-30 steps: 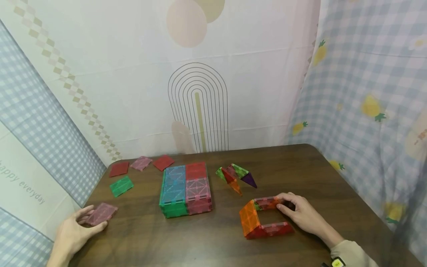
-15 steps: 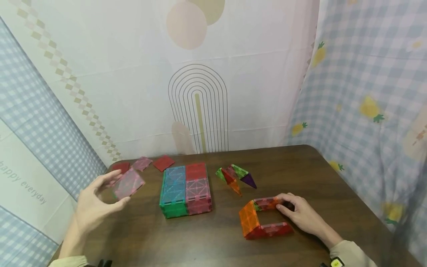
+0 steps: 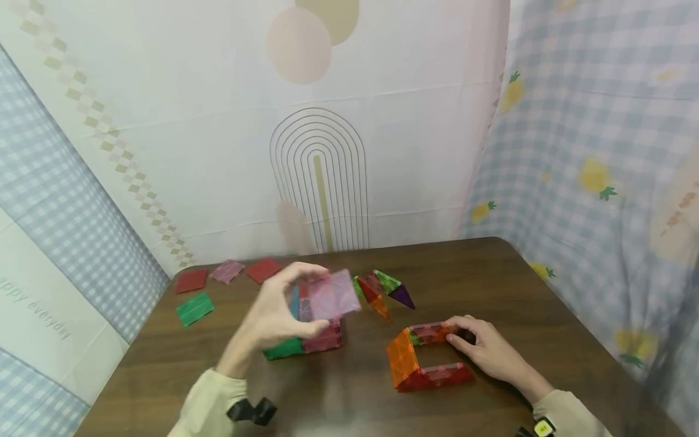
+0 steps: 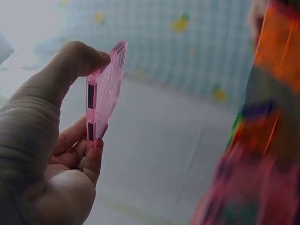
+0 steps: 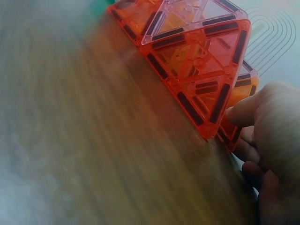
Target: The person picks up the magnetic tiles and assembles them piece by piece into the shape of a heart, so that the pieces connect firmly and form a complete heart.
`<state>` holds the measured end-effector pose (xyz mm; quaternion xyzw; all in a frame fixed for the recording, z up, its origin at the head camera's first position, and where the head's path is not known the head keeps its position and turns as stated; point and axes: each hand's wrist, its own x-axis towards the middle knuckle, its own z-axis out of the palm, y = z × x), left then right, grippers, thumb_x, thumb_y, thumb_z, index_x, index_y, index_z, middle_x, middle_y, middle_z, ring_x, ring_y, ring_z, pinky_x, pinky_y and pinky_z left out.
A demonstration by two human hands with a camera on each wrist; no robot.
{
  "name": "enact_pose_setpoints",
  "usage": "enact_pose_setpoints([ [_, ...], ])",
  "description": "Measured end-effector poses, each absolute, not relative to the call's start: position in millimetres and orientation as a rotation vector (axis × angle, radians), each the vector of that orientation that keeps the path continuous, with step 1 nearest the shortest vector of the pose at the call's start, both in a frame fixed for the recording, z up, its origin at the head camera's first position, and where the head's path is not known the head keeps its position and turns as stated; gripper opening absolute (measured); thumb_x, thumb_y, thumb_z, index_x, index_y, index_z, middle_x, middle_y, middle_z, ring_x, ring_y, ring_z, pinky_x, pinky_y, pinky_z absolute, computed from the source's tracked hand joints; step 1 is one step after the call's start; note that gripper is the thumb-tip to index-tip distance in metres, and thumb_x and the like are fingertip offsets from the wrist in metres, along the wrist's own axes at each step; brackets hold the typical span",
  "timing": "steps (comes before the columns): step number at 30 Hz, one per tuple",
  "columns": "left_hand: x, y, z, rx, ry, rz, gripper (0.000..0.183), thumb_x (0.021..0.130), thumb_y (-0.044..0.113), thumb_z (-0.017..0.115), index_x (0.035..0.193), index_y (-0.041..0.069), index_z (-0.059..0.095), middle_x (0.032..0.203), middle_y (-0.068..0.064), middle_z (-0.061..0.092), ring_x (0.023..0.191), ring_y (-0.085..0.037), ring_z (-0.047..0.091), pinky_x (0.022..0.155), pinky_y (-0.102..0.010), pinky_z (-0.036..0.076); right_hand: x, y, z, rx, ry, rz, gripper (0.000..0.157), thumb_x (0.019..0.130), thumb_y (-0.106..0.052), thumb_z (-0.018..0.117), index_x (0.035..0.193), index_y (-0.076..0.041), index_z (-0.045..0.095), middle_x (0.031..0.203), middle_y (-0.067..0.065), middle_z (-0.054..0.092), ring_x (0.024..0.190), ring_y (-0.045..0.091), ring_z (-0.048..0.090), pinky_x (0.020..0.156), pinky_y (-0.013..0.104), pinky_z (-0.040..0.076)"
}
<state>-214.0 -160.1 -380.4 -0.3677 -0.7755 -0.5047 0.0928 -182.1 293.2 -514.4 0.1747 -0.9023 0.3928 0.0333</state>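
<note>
My left hand (image 3: 273,312) pinches a clear pink square magnetic tile (image 3: 338,294) by its edges, thumb on one side and fingers on the other. In the head view the tile is raised and overlaps the low box of magnetic tiles (image 3: 322,341), hiding much of its top. My right hand (image 3: 488,349) pinches the far wall's right end on a three-sided tile frame with an orange panel (image 3: 402,359). The right wrist view shows that frame's red triangle tile (image 5: 201,70) standing on edge near my fingers.
Behind the frame stands a small group of triangle tiles, one purple (image 3: 402,296). Loose squares lie at the back left: a green tile (image 3: 195,308), a red tile (image 3: 191,281), a pink tile (image 3: 227,271) and another red tile (image 3: 264,270). Patterned cloths hang around the brown table (image 3: 453,273).
My left hand has lifted the pink square tile from the table's left side and carried it right, over the box. My right hand keeps its hold on the frame, which stays in place.
</note>
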Motion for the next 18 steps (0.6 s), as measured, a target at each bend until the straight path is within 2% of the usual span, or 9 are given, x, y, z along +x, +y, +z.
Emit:
enact_pose_setpoints([
  [2, -212, -134, -387, -1.096, -2.342, -1.506, 0.077, 0.070, 0.018, 0.104, 0.140, 0.023, 0.071, 0.133, 0.004, 0.074, 0.116, -0.021, 0.068, 0.101, -0.039, 0.060, -182, 293, -515, 0.544, -2.778, 1.202, 0.024, 0.113, -0.034, 0.068, 0.134, -0.026, 0.076, 0.134, -0.002, 0.075, 0.118, 0.021, 0.071, 0.093, 0.034, 0.060],
  [4, -210, -110, -394, -1.119, -2.359, -1.510, 0.076, 0.070, 0.022, 0.104, 0.139, 0.023, 0.072, 0.130, 0.007, 0.074, 0.115, -0.019, 0.068, 0.101, -0.041, 0.059, -182, 292, -516, 0.546, -2.776, 1.185, 0.024, 0.113, -0.034, 0.069, 0.134, -0.026, 0.076, 0.135, -0.003, 0.075, 0.122, 0.025, 0.071, 0.096, 0.035, 0.060],
  [6, -209, -88, -403, -1.123, -2.388, -1.505, 0.076, 0.070, 0.024, 0.104, 0.139, 0.025, 0.072, 0.128, 0.011, 0.073, 0.113, -0.016, 0.067, 0.099, -0.041, 0.059, -183, 291, -517, 0.566, -2.762, 1.196, 0.023, 0.113, -0.032, 0.069, 0.133, -0.027, 0.076, 0.133, -0.004, 0.075, 0.116, 0.021, 0.071, 0.092, 0.034, 0.059],
  [11, -207, -44, -431, -1.160, -2.463, -1.475, 0.075, 0.074, 0.031, 0.103, 0.142, 0.024, 0.071, 0.132, 0.014, 0.071, 0.116, -0.009, 0.064, 0.103, -0.038, 0.057, -185, 292, -519, 0.611, -2.726, 1.198, 0.019, 0.112, -0.028, 0.070, 0.130, -0.030, 0.077, 0.127, -0.010, 0.076, 0.111, 0.010, 0.069, 0.091, 0.032, 0.059],
  [15, -205, -22, -449, -1.219, -2.533, -1.458, 0.073, 0.082, 0.037, 0.100, 0.146, 0.019, 0.068, 0.138, 0.011, 0.068, 0.122, -0.006, 0.061, 0.108, -0.036, 0.055, -185, 293, -520, 0.610, -2.730, 1.188, 0.020, 0.111, -0.024, 0.072, 0.129, -0.030, 0.078, 0.128, -0.011, 0.076, 0.119, 0.012, 0.069, 0.095, 0.033, 0.059],
  [18, -203, -13, -458, -1.240, -2.587, -1.433, 0.074, 0.084, 0.037, 0.099, 0.148, 0.017, 0.067, 0.139, 0.011, 0.067, 0.124, -0.007, 0.060, 0.109, -0.036, 0.055, -185, 293, -519, 0.609, -2.732, 1.207, 0.020, 0.110, -0.022, 0.072, 0.129, -0.028, 0.078, 0.126, -0.010, 0.076, 0.117, 0.012, 0.069, 0.094, 0.032, 0.058],
])
